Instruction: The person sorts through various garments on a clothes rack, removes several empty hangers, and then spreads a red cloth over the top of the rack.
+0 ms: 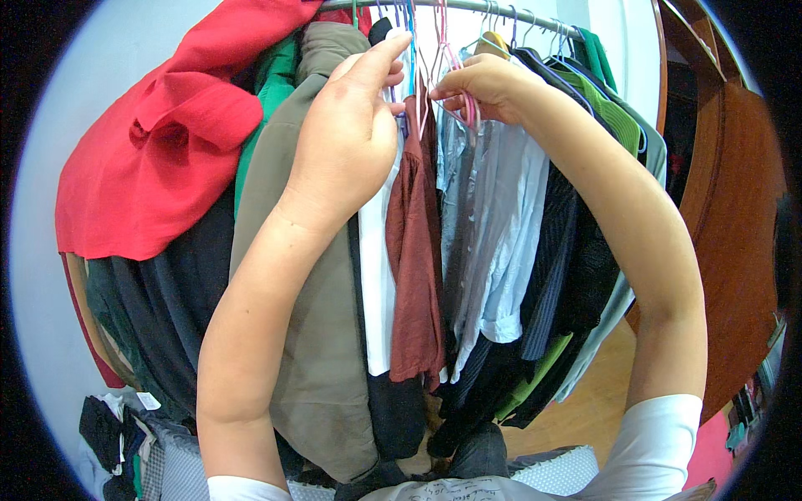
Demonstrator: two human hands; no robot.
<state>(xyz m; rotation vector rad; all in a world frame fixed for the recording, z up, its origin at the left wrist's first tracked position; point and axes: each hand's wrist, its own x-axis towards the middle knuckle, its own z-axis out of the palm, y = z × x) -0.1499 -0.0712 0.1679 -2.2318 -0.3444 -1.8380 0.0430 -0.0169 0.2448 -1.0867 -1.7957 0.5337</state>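
Clothes hang close together on hangers from a metal rail (463, 5). My left hand (357, 119) is raised among the hangers, its index finger pointing up against a blue hanger (411, 47); whether its other fingers grip anything is hidden. My right hand (479, 91) is closed around pink hangers (471, 119) just below the rail. Between the hands hangs a dark red garment (413, 250), with a white one (376, 282) to its left and a light blue shirt (517, 250) to the right. An olive-grey padded coat (319, 363) hangs behind my left forearm.
A red garment (163, 150) drapes over the rail's left end. Dark and green clothes (617, 113) hang at the right, beside a brown wooden cabinet (733, 238). A pile of clothes (103, 432) lies at the lower left. Wooden flooring (589, 394) shows below the clothes.
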